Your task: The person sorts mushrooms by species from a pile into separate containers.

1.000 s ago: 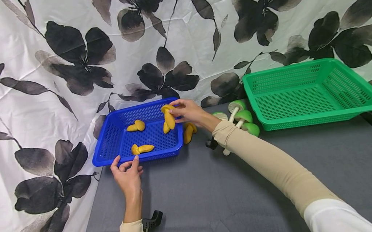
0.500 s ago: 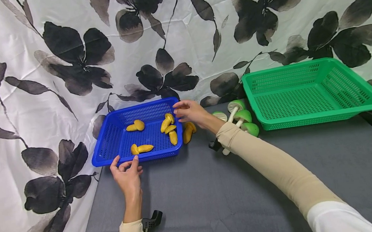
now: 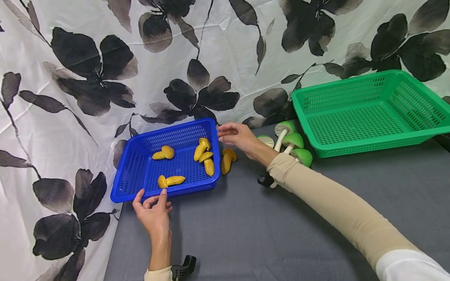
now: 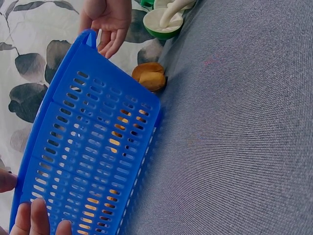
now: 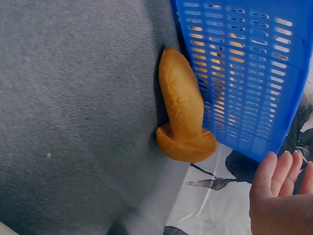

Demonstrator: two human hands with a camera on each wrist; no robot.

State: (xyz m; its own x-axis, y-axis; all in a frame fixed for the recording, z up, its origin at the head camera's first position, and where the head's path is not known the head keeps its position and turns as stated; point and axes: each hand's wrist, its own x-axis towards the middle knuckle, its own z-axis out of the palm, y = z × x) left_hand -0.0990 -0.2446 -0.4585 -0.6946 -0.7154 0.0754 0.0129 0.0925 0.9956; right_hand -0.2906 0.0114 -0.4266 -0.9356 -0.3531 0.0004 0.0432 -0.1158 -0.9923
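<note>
My left hand (image 3: 154,216) grips the front rim of a blue plastic basket (image 3: 132,176); in the left wrist view its fingertips (image 4: 40,218) lie along the slotted wall. Several yellow toy mushrooms lie inside, including one near the back (image 3: 163,153), one near the front (image 3: 171,181) and two at the right end, the lower being a mushroom (image 3: 209,164). Just outside the basket's right wall, another yellow mushroom (image 5: 183,107) rests on the grey cloth. Above it, beside the basket's right rim, my right hand (image 3: 242,140) holds nothing, its fingers loosely bent.
Several green-capped toy mushrooms (image 3: 293,141) with white stems are piled right of my right hand, partly behind the forearm. A green basket (image 3: 384,144) stands at the back right with nothing in it. A floral curtain (image 3: 217,48) hangs behind the table.
My right hand has let go of a yellow mushroom, which now lies in the basket's right end. It has drawn back to the right, past the rim. My left hand stays at the front rim.
</note>
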